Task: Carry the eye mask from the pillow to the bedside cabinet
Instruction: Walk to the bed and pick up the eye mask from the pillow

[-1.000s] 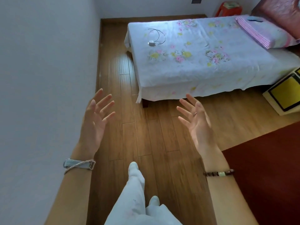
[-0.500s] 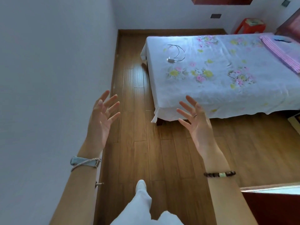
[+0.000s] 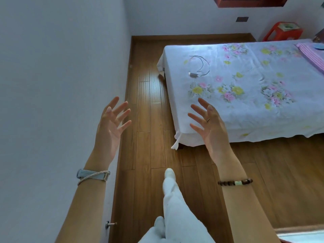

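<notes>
Both hands are raised, spread and empty: the left hand (image 3: 109,130) hangs close beside the white wall (image 3: 57,85), the right hand (image 3: 209,127) over the near corner of the bed (image 3: 245,106). Between them a strip of bare wooden floor (image 3: 150,120) runs along the bed's foot to the far wall. A cable with a small adapter (image 3: 198,69) lies on the sheet; the rest of the near sheet is flat. A red stool (image 3: 282,31) stands beyond the bed's far side.

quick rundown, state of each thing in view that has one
left hand: open, empty, fingers spread
right hand: open, empty, fingers spread
eye mask: lying on the pillow, untouched
pillow: flat on the bed, partly out of frame
cable: loosely looped on the sheet
</notes>
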`<state>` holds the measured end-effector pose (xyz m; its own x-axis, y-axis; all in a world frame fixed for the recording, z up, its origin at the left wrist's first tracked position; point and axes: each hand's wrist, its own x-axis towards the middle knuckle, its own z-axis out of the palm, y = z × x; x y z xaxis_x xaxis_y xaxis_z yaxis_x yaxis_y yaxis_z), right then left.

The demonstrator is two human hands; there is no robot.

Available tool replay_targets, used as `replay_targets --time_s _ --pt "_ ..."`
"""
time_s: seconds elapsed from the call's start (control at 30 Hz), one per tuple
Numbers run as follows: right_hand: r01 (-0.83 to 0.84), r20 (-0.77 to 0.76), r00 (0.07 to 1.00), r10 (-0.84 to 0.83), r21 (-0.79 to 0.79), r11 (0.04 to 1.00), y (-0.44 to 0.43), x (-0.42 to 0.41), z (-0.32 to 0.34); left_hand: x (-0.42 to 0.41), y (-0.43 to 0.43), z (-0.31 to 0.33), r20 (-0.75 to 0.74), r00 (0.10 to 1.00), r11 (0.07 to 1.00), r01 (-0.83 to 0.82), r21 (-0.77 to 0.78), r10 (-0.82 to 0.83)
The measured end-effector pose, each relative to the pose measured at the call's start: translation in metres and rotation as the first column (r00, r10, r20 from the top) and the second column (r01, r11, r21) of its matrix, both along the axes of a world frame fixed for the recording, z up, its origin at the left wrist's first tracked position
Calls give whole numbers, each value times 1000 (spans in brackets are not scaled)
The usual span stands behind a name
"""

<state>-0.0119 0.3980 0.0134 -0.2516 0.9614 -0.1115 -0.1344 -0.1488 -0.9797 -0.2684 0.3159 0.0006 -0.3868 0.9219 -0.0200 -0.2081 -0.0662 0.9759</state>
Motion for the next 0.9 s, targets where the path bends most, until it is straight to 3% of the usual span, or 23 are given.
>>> replay_targets --time_s 0.43,0.9 --pt "-60 29 998 61 -17 998 211 -66 -8 -56 187 -5 36 997 997 -73 -28 74" --pt "-41 48 998 44 -62 997 373 -121 -20 -132 355 -12 44 995 995 -82 -56 85"
